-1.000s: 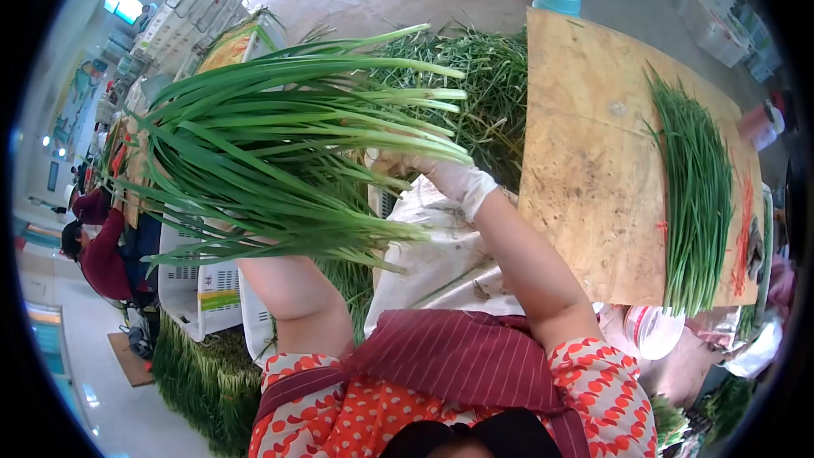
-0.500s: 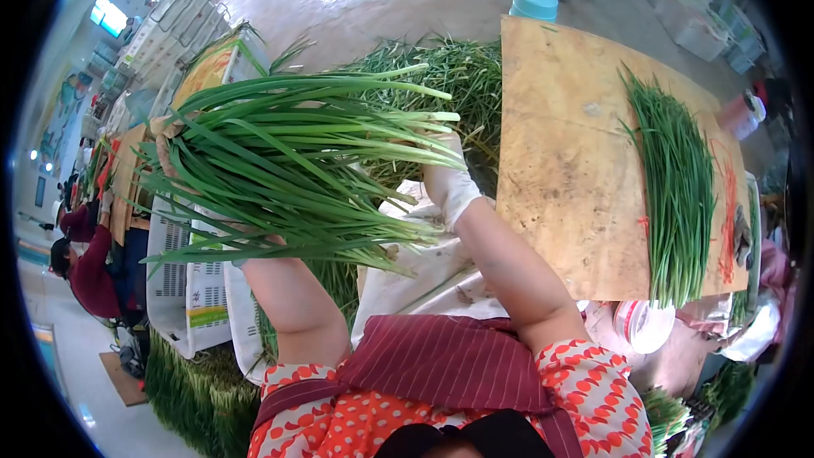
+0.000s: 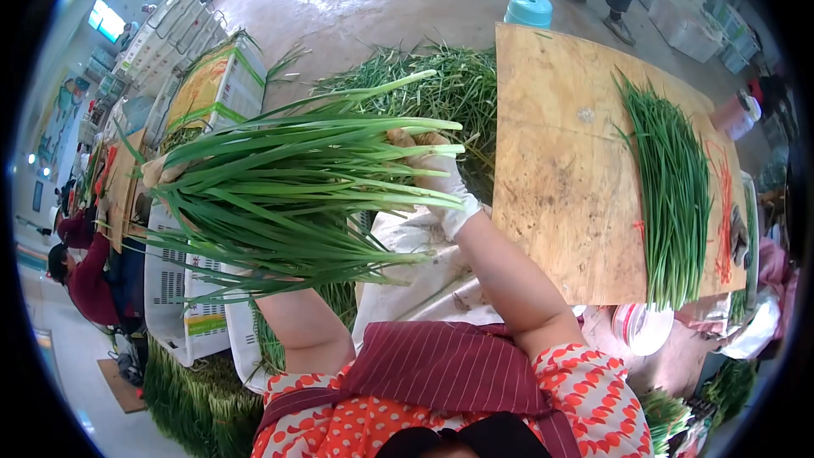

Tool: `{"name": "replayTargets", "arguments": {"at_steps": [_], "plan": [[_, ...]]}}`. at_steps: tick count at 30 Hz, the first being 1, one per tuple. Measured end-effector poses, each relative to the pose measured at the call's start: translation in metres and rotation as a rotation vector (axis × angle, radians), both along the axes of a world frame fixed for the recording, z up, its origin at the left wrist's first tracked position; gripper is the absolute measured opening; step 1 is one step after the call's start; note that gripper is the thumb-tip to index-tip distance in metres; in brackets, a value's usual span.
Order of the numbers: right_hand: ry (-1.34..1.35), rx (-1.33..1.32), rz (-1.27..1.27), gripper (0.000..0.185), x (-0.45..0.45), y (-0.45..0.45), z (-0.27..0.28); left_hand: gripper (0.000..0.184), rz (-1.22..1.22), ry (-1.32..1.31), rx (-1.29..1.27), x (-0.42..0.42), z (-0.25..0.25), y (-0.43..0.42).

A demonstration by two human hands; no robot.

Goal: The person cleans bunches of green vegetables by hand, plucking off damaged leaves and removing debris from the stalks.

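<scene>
A loose bunch of garlic chives spreads sideways in front of me, green leaves to the left and pale stem ends to the right. My left hand, in a tan-fingered glove, is closed around the leaf ends, its forearm passing beneath the bunch. At the stem end is my right hand, in a similar glove with a white cuff. Its bent fingers hold some of the stems, which partly cover them. A lower clump of stems hangs apart from that hand.
A wooden board on my right carries a neat row of chives and red ties. Behind the bunch lies a heap of leaves. White crates stand at left; a blue stool is beyond the board.
My left hand has shifted slightly left and down with the leaf ends. The stems have fanned apart, and my right fingers show more among them. In the background a person has stepped further into view.
</scene>
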State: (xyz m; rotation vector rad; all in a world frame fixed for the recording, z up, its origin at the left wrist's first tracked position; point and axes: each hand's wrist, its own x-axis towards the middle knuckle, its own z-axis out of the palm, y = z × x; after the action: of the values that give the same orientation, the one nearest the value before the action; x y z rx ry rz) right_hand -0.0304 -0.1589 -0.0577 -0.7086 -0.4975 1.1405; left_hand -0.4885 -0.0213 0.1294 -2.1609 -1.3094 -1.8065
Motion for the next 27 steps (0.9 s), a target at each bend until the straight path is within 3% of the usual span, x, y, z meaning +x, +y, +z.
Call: {"name": "replayTargets", "arguments": {"at_steps": [5,10,12,13,14,17,18,19,20,22,23,25,27], "plan": [[-0.162,-0.048,0.087,0.018,0.009,-0.011,0.015,0.009,0.103,0.242,-0.206,-0.023,-0.001,0.010],[-0.277,0.000,0.214,0.023,0.028,-0.021,0.034,0.009,0.108,0.184,-0.197,-0.034,0.004,-0.001],[-0.754,-0.180,0.265,0.027,0.039,-0.024,0.041,0.009,0.081,0.097,-0.128,-0.030,0.004,-0.009],[-0.961,-0.146,0.244,0.027,0.045,-0.024,0.040,0.009,0.050,0.032,-0.088,-0.026,0.004,-0.013],[-0.962,-0.148,0.244,0.027,0.049,-0.026,0.040,0.009,0.003,-0.047,-0.048,-0.022,0.003,-0.016],[-0.776,-0.222,0.154,0.032,0.066,-0.032,0.039,0.009,-0.453,-0.428,0.037,0.007,-0.008,-0.023],[-0.659,-0.103,0.049,0.035,0.072,-0.033,0.034,0.009,-0.696,-0.566,0.016,0.019,-0.014,-0.020],[-0.605,-0.005,-0.068,0.033,0.088,-0.030,0.023,0.009,-1.092,-0.789,-0.030,0.041,-0.024,-0.017],[-0.451,-0.043,-0.186,0.028,0.105,-0.028,0.014,0.009,-1.374,-0.939,-0.096,0.059,-0.034,-0.015],[-0.040,0.125,-0.555,0.029,0.137,-0.014,-0.013,0.009,-1.629,-1.045,-0.183,0.094,-0.053,-0.009],[-0.038,0.123,-0.548,0.029,0.134,-0.008,-0.014,0.009,-1.717,-1.083,-0.222,0.111,-0.063,-0.006],[-0.628,-0.036,-0.631,0.042,0.119,0.004,-0.016,0.009,-1.804,-1.129,-0.268,0.137,-0.075,0.000],[-1.005,-0.301,-0.122,0.051,0.088,-0.009,0.009,0.009,-1.841,-1.160,-0.302,0.162,-0.084,0.005]]}}
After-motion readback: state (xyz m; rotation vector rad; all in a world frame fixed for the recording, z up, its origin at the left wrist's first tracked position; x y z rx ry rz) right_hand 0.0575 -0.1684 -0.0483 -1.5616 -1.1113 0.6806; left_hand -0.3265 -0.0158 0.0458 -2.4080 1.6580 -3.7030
